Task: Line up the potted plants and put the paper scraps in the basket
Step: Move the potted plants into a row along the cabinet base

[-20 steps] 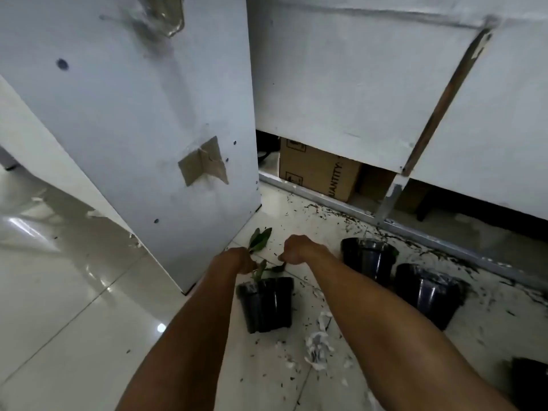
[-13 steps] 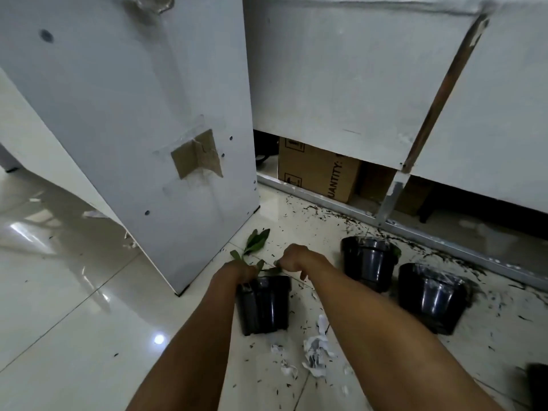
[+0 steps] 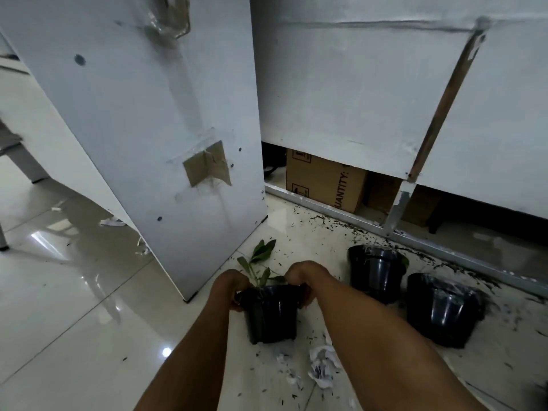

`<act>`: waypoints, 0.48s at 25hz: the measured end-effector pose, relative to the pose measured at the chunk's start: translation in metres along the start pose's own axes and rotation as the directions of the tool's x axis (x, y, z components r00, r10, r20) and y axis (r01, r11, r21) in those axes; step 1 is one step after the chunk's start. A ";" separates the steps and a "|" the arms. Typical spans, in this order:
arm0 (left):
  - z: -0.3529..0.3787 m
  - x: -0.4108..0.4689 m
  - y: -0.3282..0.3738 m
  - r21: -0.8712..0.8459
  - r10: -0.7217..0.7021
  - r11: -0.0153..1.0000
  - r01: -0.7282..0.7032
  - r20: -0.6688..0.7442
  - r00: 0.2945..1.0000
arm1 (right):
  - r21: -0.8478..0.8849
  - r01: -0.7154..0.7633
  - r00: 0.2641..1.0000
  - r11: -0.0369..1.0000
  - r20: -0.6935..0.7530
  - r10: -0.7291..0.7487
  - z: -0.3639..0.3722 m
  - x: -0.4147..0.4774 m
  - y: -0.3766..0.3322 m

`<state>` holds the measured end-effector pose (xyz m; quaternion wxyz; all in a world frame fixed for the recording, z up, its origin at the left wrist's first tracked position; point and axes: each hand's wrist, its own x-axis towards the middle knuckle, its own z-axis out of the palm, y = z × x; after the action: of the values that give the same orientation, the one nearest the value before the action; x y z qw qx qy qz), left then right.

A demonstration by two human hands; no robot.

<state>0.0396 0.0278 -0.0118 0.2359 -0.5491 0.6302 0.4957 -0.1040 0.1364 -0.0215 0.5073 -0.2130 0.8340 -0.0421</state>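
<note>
A black plastic pot with a small green-leafed plant (image 3: 271, 314) stands on the tiled floor in front of me. My left hand (image 3: 232, 287) grips its rim on the left side and my right hand (image 3: 301, 278) grips the rim on the right. Two more black pots stand to the right: one (image 3: 375, 271) further back, one (image 3: 441, 311) nearer. Crumpled white paper scraps (image 3: 323, 366) lie on the floor just below the held pot. No basket is in view.
A white panel (image 3: 154, 137) leans upright just left of the pot. A white cabinet front with a metal rail (image 3: 444, 250) runs behind the pots, with a cardboard box (image 3: 324, 182) under it. Dark soil crumbs litter the tiles. More paper bits (image 3: 111, 222) lie far left.
Both hands have come down from the leaves onto the pot's rim. The pot sits slightly closer to me and more upright in view; the camera has shifted a little.
</note>
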 end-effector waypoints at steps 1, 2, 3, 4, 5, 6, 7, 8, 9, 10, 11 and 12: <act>0.000 -0.005 0.001 -0.002 -0.009 1.000 0.009 0.017 1.000 | 0.018 -0.018 1.000 1.000 0.016 0.018 -0.002 -0.003 0.002; -0.001 -0.009 0.001 -0.003 -0.005 1.000 0.005 0.030 1.000 | 0.028 -0.028 0.999 0.999 0.037 0.027 -0.004 -0.003 0.004; -0.001 -0.011 0.002 -0.008 0.021 1.000 -0.021 0.026 0.999 | 0.024 -0.032 0.998 0.999 0.059 0.030 -0.006 -0.005 0.008; 0.000 -0.015 0.002 -0.018 0.052 0.999 -0.052 0.016 0.999 | 0.017 -0.026 0.997 1.000 0.070 0.025 -0.007 -0.007 0.013; 0.001 -0.020 0.003 -0.030 0.076 0.997 -0.076 -0.006 0.997 | 0.026 -0.029 0.996 0.999 0.081 0.027 -0.009 -0.010 0.018; 0.003 -0.025 0.002 -0.045 0.091 0.995 -0.092 -0.030 0.995 | 0.065 -0.046 0.993 0.997 0.107 0.039 -0.010 -0.011 0.023; 0.004 -0.028 0.002 -0.082 0.101 0.991 -0.105 -0.048 0.994 | 0.125 -0.080 0.987 0.989 0.150 0.060 -0.009 -0.014 0.028; 0.004 -0.032 0.002 -0.155 0.105 0.981 -0.115 -0.073 0.992 | 0.186 -0.120 0.974 0.975 0.212 0.079 -0.007 -0.019 0.031; 0.001 -0.034 0.003 -0.228 0.108 0.965 -0.133 -0.120 0.987 | 0.247 -0.145 0.963 0.958 0.258 0.079 -0.006 -0.023 0.034; -0.002 -0.035 0.006 -0.277 0.121 0.946 -0.167 -0.176 0.977 | 0.306 -0.142 0.963 0.941 0.264 0.060 -0.008 -0.025 0.036; -0.005 -0.039 0.010 -0.292 0.149 0.933 -0.211 -0.220 0.964 | 0.359 -0.128 0.969 0.925 0.243 0.039 -0.011 -0.029 0.036; -0.007 -0.044 0.016 -0.290 0.183 0.922 -0.256 -0.255 0.949 | 0.404 -0.097 0.978 0.910 0.206 0.013 -0.014 -0.034 0.037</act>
<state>0.0393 0.0406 0.0335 0.0145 -0.5575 0.6219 0.5497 -0.1142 0.1815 0.0024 0.6224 -0.0807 0.7573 -0.1808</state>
